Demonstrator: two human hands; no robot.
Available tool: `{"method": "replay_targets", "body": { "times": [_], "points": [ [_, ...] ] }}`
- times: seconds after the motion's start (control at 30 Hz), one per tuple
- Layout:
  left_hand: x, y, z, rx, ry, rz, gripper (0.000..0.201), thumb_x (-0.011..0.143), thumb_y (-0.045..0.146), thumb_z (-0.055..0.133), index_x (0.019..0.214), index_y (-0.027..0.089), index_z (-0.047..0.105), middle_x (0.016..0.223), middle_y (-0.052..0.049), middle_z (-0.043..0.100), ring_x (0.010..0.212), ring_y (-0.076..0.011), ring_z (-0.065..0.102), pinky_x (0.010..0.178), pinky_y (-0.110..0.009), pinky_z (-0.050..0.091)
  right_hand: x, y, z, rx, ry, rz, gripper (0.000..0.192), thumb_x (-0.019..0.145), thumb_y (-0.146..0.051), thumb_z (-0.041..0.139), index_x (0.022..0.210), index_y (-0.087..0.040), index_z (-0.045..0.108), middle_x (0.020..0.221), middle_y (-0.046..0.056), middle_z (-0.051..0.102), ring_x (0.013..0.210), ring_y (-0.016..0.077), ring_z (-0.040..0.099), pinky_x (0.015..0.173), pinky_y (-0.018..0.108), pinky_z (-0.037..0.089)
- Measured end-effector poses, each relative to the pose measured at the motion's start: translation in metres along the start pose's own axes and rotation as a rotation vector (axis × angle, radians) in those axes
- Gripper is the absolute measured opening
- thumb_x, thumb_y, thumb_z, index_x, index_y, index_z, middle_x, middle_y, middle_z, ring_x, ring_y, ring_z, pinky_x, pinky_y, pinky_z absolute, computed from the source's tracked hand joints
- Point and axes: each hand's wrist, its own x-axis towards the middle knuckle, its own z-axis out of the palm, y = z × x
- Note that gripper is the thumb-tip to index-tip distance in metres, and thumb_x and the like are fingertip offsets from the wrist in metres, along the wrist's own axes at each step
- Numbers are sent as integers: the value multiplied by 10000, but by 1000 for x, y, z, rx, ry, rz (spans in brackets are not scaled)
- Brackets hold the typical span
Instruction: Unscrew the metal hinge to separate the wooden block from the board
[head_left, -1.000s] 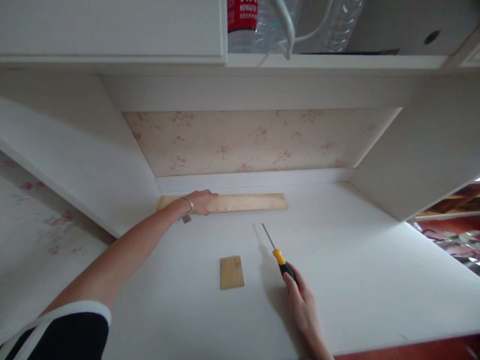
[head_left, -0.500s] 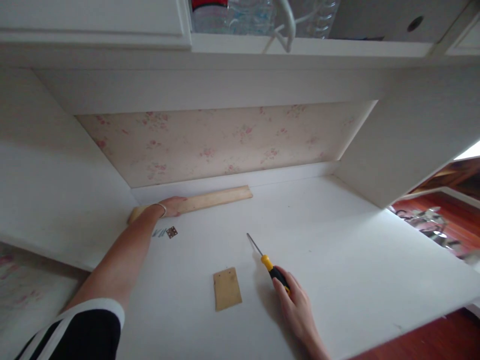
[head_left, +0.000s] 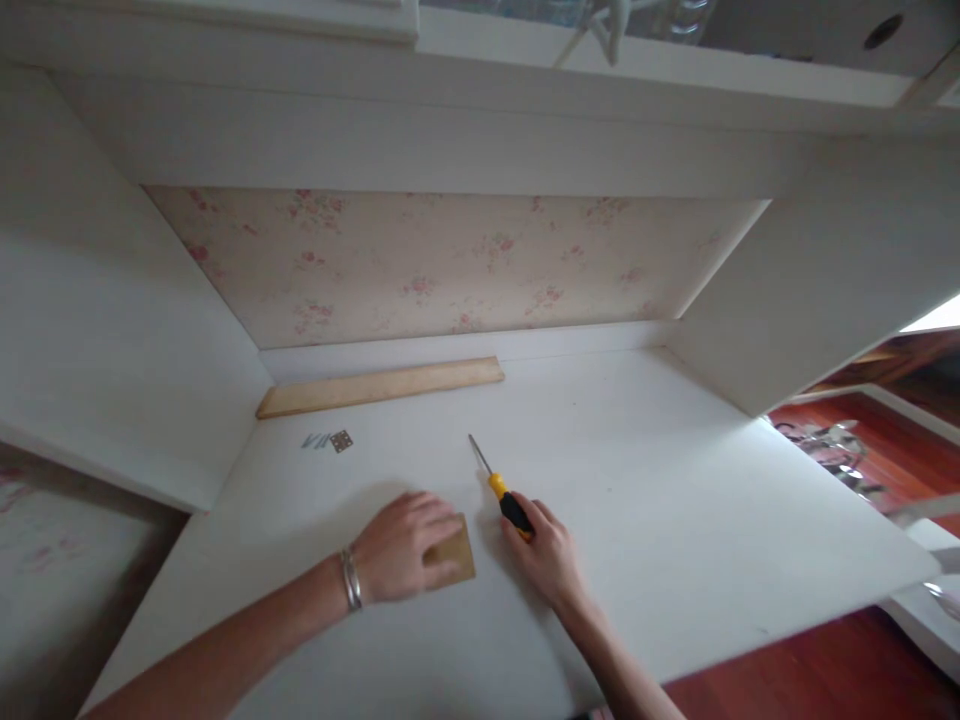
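Observation:
My right hand (head_left: 551,555) is wrapped round the black and yellow handle of a screwdriver (head_left: 498,488), whose shaft points away and to the left. My left hand (head_left: 409,550), with a bracelet on its wrist, reaches over a small tan rectangular piece (head_left: 459,555). Its fingers and thumb are apart over that piece and partly cover it; whether they press on it I cannot tell. Farther back lies a long, narrow wooden board (head_left: 382,386). In front of the board are a small metal plate with holes (head_left: 341,441) and several screws (head_left: 316,441).
The white work surface (head_left: 637,500) is bounded by a left side panel (head_left: 127,300), a right side panel (head_left: 810,260) and floral wallpaper (head_left: 450,260) behind. A cabinet ledge (head_left: 675,75) with a hanging white cable (head_left: 616,35) is overhead. Reddish flooring (head_left: 750,690) shows at lower right.
My left hand has left the long board and moved nearer and right, onto the small tan piece. My right hand has shifted left and slightly away with the screwdriver. The view has tilted.

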Motion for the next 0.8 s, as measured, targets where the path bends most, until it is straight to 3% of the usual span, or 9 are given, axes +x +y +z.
{"method": "replay_targets", "body": {
  "times": [0.07, 0.17, 0.3, 0.4, 0.5, 0.8],
  "points": [
    [-18, 28, 21, -7, 8, -2, 440, 771, 466, 614, 1184, 320, 578, 1196, -31, 591, 1154, -232, 482, 1022, -383, 383, 16, -12, 1, -49, -32, -28, 383, 861, -403, 455, 1213, -290, 555, 990, 22, 658, 828, 180, 633, 693, 251, 441],
    [-29, 26, 38, 28, 80, -90, 338, 850, 355, 537, 1177, 289, 589, 1208, -27, 591, 1162, -209, 487, 1027, -373, 393, 39, -30, 6, -130, -116, -55, 389, 857, -400, 473, 1231, -310, 530, 992, 27, 657, 827, 186, 628, 677, 250, 409],
    [-23, -18, 36, 89, 172, -214, 339, 869, 226, 472, 1182, 250, 597, 1248, -48, 571, 1171, -204, 496, 1043, -357, 384, 65, -54, 18, -201, -200, -69, 375, 862, -399, 472, 1212, -280, 538, 1007, 52, 653, 870, 198, 617, 712, 254, 387],
    [-11, -54, 26, 143, 158, -340, 450, 821, 58, 400, 1180, 238, 603, 1286, -37, 547, 1171, -186, 506, 1023, -315, 398, 79, -68, 30, -202, -211, -93, 337, 870, -389, 450, 1141, -234, 575, 985, 76, 653, 872, 209, 613, 727, 266, 387],
    [2, -83, 13, 204, 127, -473, 483, 794, 24, 390, 1171, 234, 608, 1297, -41, 541, 1142, -201, 533, 988, -330, 419, 89, -80, 42, -201, -225, -105, 328, 861, -383, 451, 1097, -204, 593, 976, 98, 649, 852, 218, 614, 722, 280, 396],
    [29, -139, -13, 280, 108, -639, 476, 812, 25, 382, 1174, 245, 599, 1329, -29, 519, 1138, -199, 533, 970, -354, 412, 100, -113, 71, -142, -249, -120, 393, 814, -425, 490, 1078, -159, 605, 1011, 129, 629, 890, 233, 616, 744, 297, 437]
  ]
}}
